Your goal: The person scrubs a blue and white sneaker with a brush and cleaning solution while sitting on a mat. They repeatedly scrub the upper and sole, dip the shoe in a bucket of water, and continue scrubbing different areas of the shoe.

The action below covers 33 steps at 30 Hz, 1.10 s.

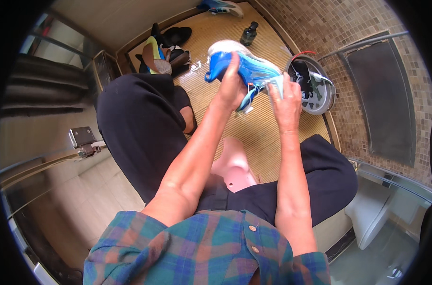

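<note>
A blue sneaker with a white sole (246, 66) is held up in front of me, tilted, its laces hanging loose on the near side. My left hand (232, 85) grips it round the heel and side, thumb across the blue upper. At the other end, my right hand (287, 102) presses bent fingers onto the shoe. Under those fingers shows a pale blue patch; I cannot tell whether it is a small tool or part of the sneaker.
Beyond stand a dark bottle (249, 34) and another blue-white shoe (221, 7). A grey bucket (330, 100) at right holds a black shoe (301, 78). Several shoes (171, 54) lie far left on the ribbed mat (268, 142). A pink stool (236, 164) stands between my legs.
</note>
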Each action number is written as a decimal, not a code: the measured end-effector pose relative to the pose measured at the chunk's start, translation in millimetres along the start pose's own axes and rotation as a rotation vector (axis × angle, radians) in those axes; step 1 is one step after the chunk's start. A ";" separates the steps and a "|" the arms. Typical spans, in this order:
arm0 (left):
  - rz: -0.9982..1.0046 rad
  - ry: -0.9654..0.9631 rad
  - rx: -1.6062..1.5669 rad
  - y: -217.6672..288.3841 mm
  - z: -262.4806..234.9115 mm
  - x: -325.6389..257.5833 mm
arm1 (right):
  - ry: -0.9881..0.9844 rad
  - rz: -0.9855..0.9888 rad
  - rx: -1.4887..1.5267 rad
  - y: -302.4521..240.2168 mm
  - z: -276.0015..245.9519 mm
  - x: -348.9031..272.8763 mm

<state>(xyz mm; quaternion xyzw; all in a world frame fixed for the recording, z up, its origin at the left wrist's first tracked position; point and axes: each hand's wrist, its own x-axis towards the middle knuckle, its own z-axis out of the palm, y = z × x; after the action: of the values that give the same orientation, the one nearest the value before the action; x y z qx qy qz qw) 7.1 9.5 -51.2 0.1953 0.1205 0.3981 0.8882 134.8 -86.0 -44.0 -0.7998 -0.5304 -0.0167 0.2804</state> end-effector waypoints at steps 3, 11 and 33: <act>-0.014 0.215 0.552 -2.6 0.1 -1.6 | -0.015 0.081 0.259 12.3 -5.3 0.2; 0.080 0.139 0.633 6.4 1.8 -7.5 | 0.040 0.037 0.499 -30.2 -4.0 -10.6; -0.024 -0.017 0.275 10.2 17.3 -14.2 | 0.279 -0.084 0.192 -45.5 29.4 -33.1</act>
<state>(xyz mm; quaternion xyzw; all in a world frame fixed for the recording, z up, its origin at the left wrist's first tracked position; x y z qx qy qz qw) -2.5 0.6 -30.4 0.3172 0.1690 0.3653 0.8587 73.3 -87.3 -59.9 -0.7365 -0.5185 -0.0883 0.4253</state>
